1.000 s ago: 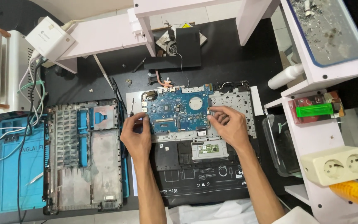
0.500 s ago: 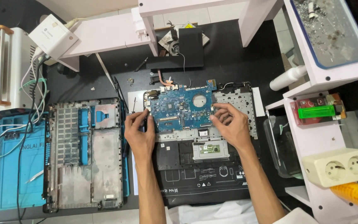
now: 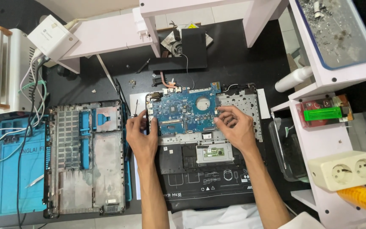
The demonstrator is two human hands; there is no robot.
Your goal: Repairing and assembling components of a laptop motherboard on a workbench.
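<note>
Blue motherboard (image 3: 183, 111) lying in the upper half of the opened laptop shell (image 3: 208, 169) on the black mat (image 3: 234, 55); left hand (image 3: 140, 136) gripping its left edge, fingers curled; right hand (image 3: 235, 127) pinching its right edge, fingertips together; grey bottom cover (image 3: 87, 157) resting well apart to the left, beside the blue tray (image 3: 11, 178); white double socket (image 3: 346, 170) sitting far right.

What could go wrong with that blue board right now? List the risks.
1. The left hand and right hand grip the blue circuit board by opposite edges; uneven lifting could flex it.
2. Bare fingers rest on components, so static or smudging is possible.
3. Wires near its top edge might snag.
</note>
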